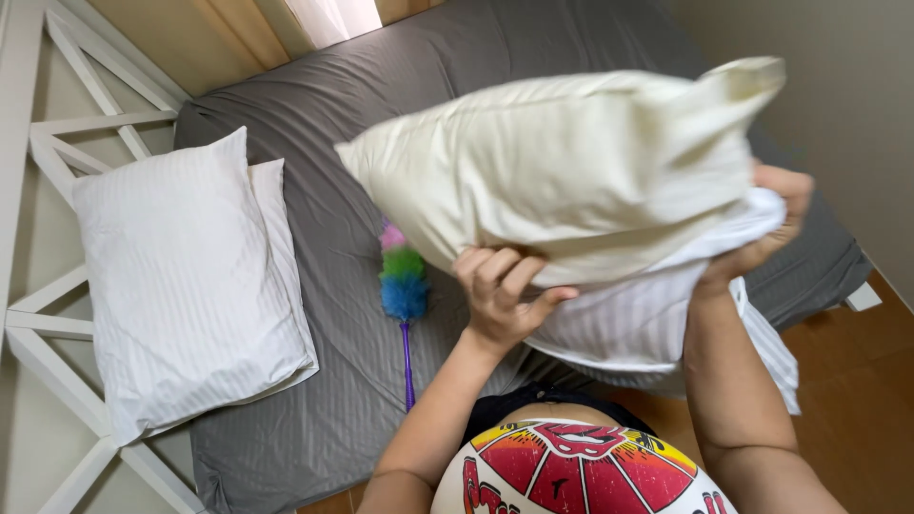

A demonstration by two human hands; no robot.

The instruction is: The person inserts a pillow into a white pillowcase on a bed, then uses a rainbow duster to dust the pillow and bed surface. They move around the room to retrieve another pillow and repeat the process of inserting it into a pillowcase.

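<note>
Nearest the camera, both forearms rise from the body toward a cream pillow (571,162) held up in the air over the bed (362,238). The left hand (500,290) sits under the pillow's lower edge, fingers curled up and thumb pressed against it, so it is closed on the pillow from below. The right hand (771,224) is at the pillow's right end, fingers wrapped around bunched white striped fabric, a pillowcase (647,324), where it meets the pillow; it grips both there. The pillowcase hangs slack below the pillow, between the two arms.

The pillow's long axis runs roughly left to right, tilted a little upward toward the right corner. It lies above and just beyond both hands, the left hand nearer its middle, the right at its end.

Farther off, a multicoloured duster (404,286) with a purple handle lies on the grey sheet, well apart from the hands. To the left, a white striped pillow (181,276) rests on the bed beside the white frame (67,143).
</note>
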